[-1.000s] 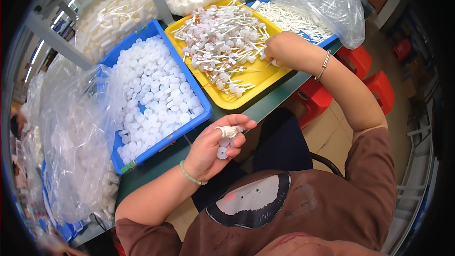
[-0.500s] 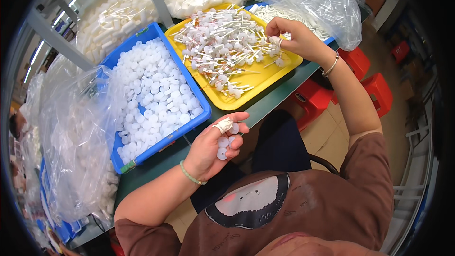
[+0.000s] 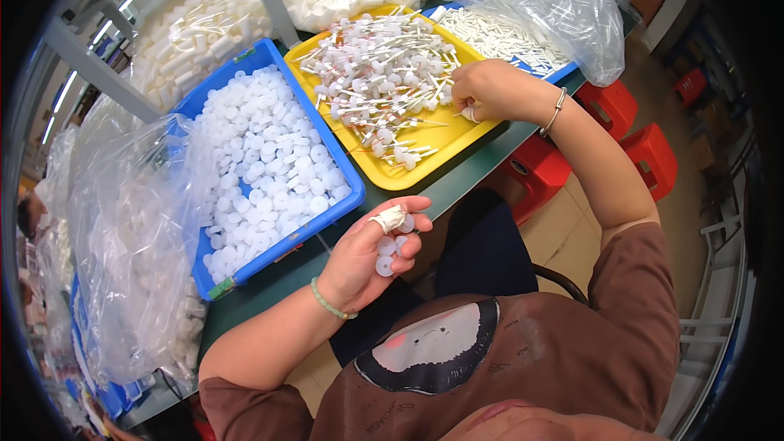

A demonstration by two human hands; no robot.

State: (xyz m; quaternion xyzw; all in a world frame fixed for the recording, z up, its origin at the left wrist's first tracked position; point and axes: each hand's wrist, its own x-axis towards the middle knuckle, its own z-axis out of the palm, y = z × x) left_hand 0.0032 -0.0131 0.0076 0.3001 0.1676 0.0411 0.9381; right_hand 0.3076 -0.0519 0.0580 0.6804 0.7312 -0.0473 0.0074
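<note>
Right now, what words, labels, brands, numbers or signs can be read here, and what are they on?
Brown shirt: small dark lettering around the cartoon print, too faint and small to quote reliably.
Red stool: a small dark mark, too small to read.
Blue tray and yellow tray: no lettering that I can make out.
White discs in the left hand: no visible lettering.

Head cam (L of pair) looked down & fwd from wearer's head: shirt (image 3: 563, 351) v. near, L hand (image 3: 367, 249) & R hand (image 3: 500, 90) mid-dist., clear bag (image 3: 543, 8) far R; far L prob. deepest, tho blurry.
</note>
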